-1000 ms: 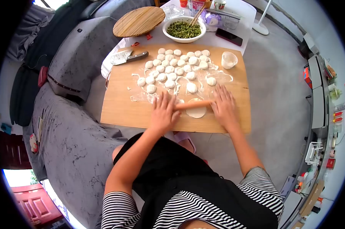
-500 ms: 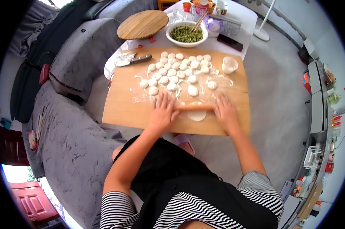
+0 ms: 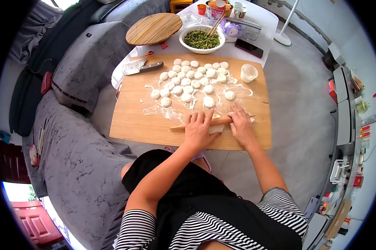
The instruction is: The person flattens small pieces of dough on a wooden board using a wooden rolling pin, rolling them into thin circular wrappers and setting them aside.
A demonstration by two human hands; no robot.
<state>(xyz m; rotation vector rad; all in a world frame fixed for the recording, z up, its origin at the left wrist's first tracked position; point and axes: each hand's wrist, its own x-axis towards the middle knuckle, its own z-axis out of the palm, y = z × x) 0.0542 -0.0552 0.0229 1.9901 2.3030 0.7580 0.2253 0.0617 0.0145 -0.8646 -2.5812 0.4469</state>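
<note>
A wooden rolling pin [image 3: 222,121] lies slightly slanted near the front of the wooden board [image 3: 138,118]. My left hand [image 3: 198,129] presses on its left part, fingers over the top and thumb out to the side. My right hand [image 3: 241,126] holds it toward the right end, fingers bent over the wood. Between my hands, a flattened dough wrapper [image 3: 216,128] shows partly under the pin. Beyond them sit several floured dough pieces [image 3: 186,82], with single dough pieces closest at the middle [image 3: 209,102] and right [image 3: 229,95].
A cleaver [image 3: 142,67] lies at the board's far left, a clear plastic cup [image 3: 249,73] at its far right. Behind stand a bowl of green filling [image 3: 201,39] with chopsticks, a round woven lid [image 3: 154,29] and a phone [image 3: 249,48]. A grey sofa [image 3: 86,166] is at left.
My left hand has moved right along the rolling pin, closer to my right hand. The pin has tilted, its left end now nearer me, and the wrapper is more covered.
</note>
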